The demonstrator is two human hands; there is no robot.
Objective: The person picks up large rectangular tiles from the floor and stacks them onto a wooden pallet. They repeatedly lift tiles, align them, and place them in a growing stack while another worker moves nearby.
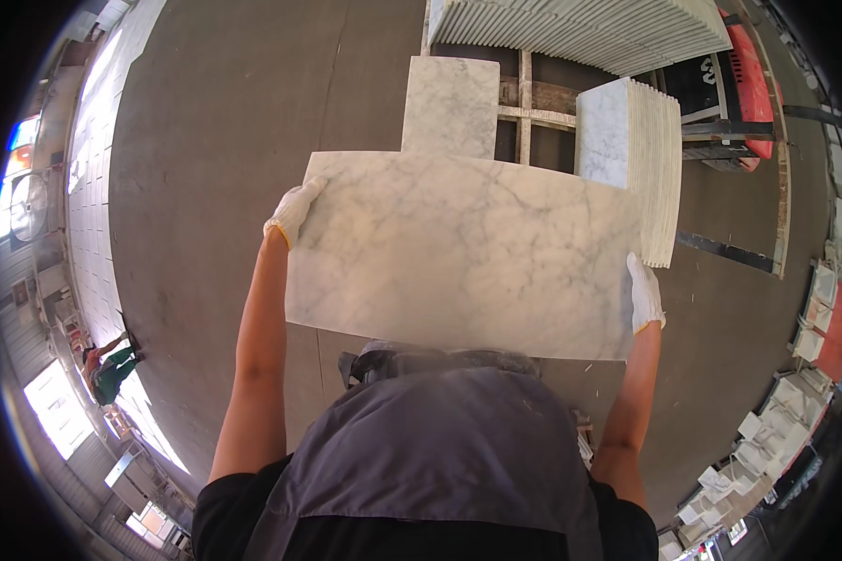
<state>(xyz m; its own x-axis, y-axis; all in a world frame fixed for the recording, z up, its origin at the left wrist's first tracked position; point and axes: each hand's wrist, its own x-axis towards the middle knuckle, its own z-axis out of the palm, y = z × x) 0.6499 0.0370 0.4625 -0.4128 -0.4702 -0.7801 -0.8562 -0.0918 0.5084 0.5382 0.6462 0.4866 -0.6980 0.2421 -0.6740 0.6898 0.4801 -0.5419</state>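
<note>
A large rectangular white marble slab (468, 252) with grey veins spans the space in front of my body. My left hand (295, 210), in a white knit glove with a yellow cuff, grips its left edge near the far corner. On the opposite short edge, my right hand (645, 294) in a matching glove holds the slab lower down. Both hands are closed on it, though the fingers beneath are hidden. Just beyond lies a smaller marble tile (451, 105), its near end covered by the slab. A stack of upright marble tiles (653, 168) stands past the slab's right end.
A long row of upright tiles (580, 33) sits on a wooden pallet frame (526, 107) at the far side. Red and black equipment (748, 93) with metal forks is at the far right. Another person (108, 369) is at far left. White pieces (758, 449) line the right side.
</note>
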